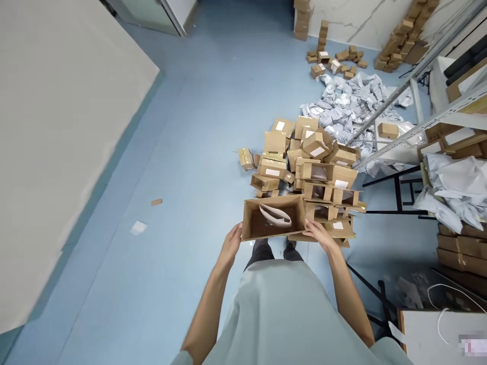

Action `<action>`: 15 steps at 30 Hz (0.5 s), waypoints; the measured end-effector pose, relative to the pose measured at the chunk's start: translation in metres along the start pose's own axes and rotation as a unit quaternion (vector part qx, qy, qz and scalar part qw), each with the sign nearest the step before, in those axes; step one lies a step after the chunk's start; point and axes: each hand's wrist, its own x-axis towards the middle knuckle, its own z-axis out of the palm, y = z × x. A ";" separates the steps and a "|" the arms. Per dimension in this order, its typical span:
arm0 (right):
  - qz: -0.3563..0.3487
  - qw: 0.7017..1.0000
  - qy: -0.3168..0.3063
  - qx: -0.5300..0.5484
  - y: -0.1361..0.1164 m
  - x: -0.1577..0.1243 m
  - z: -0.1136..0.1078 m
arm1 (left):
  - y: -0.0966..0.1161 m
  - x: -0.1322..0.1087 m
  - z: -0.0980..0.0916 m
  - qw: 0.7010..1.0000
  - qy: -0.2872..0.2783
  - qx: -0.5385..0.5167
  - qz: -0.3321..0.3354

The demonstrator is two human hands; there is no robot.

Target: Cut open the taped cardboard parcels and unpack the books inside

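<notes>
Between my two hands I hold an open cardboard box [253,223], its top facing up at me. A folded white paper-like piece [279,217] lies inside it. My left hand [231,243] grips the box's left end, and my right hand [317,233] grips the right end; the undersides of the fingers are hidden. Just beyond and to the right of the box rises a heap of cardboard boxes [274,168], some open, some taped shut with white labels.
White plastic mailer bags [346,109] lie piled on the floor behind the boxes. A metal rack [403,142] stands at the right, with more bags [456,182] beside it. Small boxes [335,66] sit near the far wall. A white panel [68,126] fills the left.
</notes>
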 end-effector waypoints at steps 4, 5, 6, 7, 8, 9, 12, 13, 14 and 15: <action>0.002 0.998 0.056 0.010 -0.011 0.016 0.028 | 0.012 0.059 -0.018 0.997 -0.074 0.007 -0.005; 0.004 0.997 0.070 0.015 -0.016 0.022 0.037 | 0.017 0.077 -0.024 0.996 -0.089 0.010 -0.006; 0.005 0.996 0.081 0.020 -0.023 0.029 0.045 | 0.022 0.095 -0.029 0.995 -0.100 0.017 -0.005; 0.004 0.996 0.088 0.023 -0.030 0.037 0.054 | 0.028 0.114 -0.034 0.994 -0.110 0.024 -0.005; 0.000 0.996 0.090 0.025 -0.038 0.047 0.062 | 0.034 0.134 -0.039 0.992 -0.119 0.030 -0.006; -0.007 0.996 0.091 0.025 -0.048 0.058 0.070 | 0.041 0.154 -0.043 0.991 -0.127 0.033 -0.005; -0.035 0.994 0.101 0.022 -0.080 0.099 0.087 | 0.063 0.214 -0.050 0.987 -0.156 0.035 0.018; -0.040 0.993 0.108 0.019 -0.092 0.113 0.091 | 0.071 0.233 -0.051 0.985 -0.162 0.038 0.040; -0.045 0.992 0.114 0.017 -0.104 0.128 0.094 | 0.081 0.252 -0.050 0.983 -0.161 0.049 0.074; -0.049 0.991 0.122 0.018 -0.117 0.142 0.096 | 0.090 0.270 -0.048 0.979 -0.156 0.068 0.114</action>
